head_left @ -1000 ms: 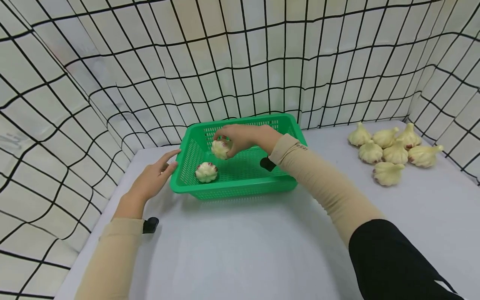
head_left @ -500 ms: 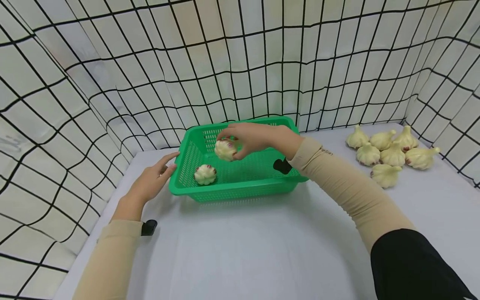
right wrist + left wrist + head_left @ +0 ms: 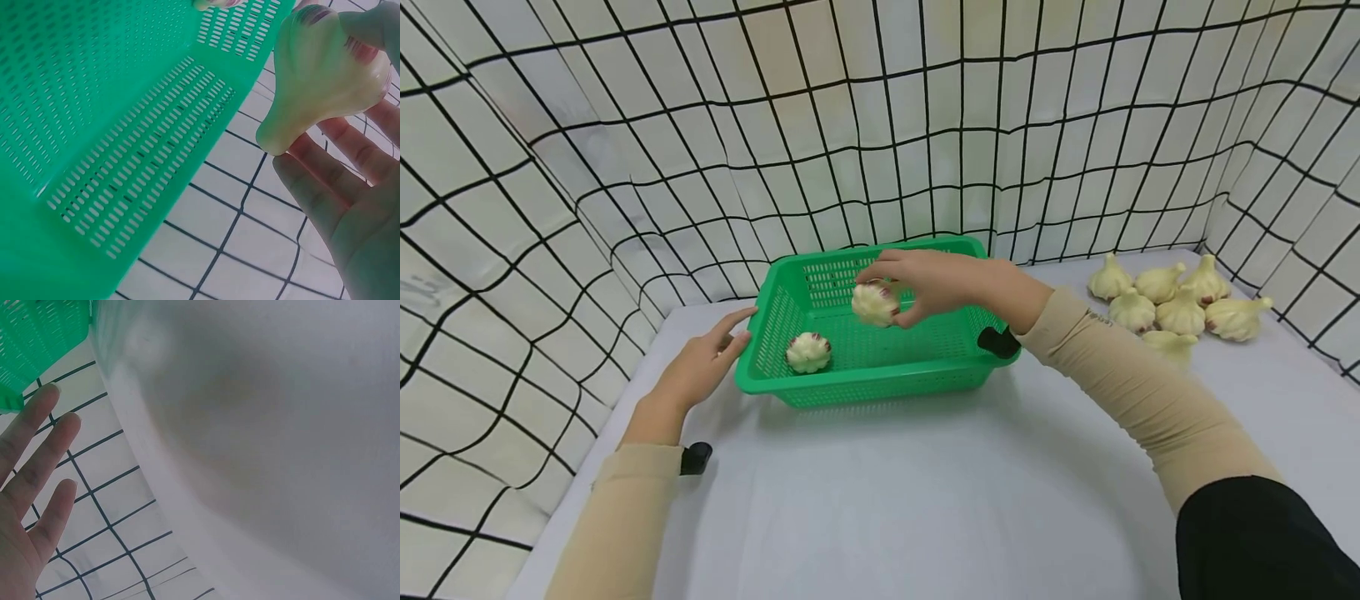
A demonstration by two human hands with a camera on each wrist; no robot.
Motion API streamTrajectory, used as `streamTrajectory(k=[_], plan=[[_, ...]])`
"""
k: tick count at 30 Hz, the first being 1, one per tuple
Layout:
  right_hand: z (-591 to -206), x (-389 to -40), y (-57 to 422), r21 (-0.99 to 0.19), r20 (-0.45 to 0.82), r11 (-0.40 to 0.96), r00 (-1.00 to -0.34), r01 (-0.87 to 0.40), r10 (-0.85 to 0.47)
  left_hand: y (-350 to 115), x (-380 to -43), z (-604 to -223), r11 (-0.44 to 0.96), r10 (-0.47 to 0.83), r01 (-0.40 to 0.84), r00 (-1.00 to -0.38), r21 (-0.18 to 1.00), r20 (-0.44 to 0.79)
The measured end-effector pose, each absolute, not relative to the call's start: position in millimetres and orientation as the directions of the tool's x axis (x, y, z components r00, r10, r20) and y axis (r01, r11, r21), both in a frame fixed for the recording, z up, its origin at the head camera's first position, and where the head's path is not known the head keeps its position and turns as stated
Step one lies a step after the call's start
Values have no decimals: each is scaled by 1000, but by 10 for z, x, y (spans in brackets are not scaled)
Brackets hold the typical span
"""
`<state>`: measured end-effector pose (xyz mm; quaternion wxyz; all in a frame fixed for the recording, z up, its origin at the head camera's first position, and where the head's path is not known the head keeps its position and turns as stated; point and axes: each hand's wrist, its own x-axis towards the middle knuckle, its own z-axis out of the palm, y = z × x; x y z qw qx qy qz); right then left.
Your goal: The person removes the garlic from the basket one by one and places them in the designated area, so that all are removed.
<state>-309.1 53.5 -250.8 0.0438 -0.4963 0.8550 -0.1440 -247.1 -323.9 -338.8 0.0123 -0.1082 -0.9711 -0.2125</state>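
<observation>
A green perforated basket [image 3: 880, 380] stands against the back mesh. Over its middle, my right hand [image 3: 943, 287] holds a garlic bulb [image 3: 876, 302] with purple-streaked skin. In the right wrist view, the thumb and fingers pinch this held bulb [image 3: 325, 69], its stem pointing down and left. A second garlic bulb [image 3: 808, 352] lies inside the basket at the left. My left hand [image 3: 696, 367] is at the basket's left rim, fingertips right at the edge. The left wrist view shows its fingers [image 3: 47, 456] extended beside the green wall.
Several more garlic bulbs [image 3: 1180, 312] sit grouped on the white tabletop [image 3: 880, 500] at the right, partly behind the right sleeve [image 3: 1135, 383]. Black wire mesh [image 3: 880, 150] over white sheeting encloses the back and sides.
My right hand has moved a little to the right with the garlic bulb, from the basket's left part toward its middle. The left hand has stayed at the rim.
</observation>
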Motion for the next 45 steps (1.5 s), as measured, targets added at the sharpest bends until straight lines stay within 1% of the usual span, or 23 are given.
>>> streamTrajectory(k=[10,16,23,34,36,41,45], plan=[[-2511,-2949,893,-251,118,497,-536,-831,-836,-3248,-2488,-3385,886,205,217,-976,411,73],[-2544,-2861,1151,-273,156,497,-548,-824,-822,-3238,-2488,-3398,885,205,217,-976,411,73],[-2603,-2763,1434,-299,212,512,-579,-805,-787,-3237,-2483,-3384,885,204,210,-977,414,61],[-2764,-2677,1790,-268,257,544,-604,-795,-755,-3230,-2492,-3380,880,211,220,-975,420,69],[-2761,-2644,1860,-272,250,562,-622,-781,-742,-3231,-2498,-3375,880,211,221,-975,420,71],[-2749,-2540,2065,-270,224,652,-705,-708,-673,-3239,-2514,-3376,881,211,220,-975,420,69],[-2762,-2466,2223,-283,217,698,-753,-657,-621,-3253,-2507,-3397,881,209,216,-976,421,64]])
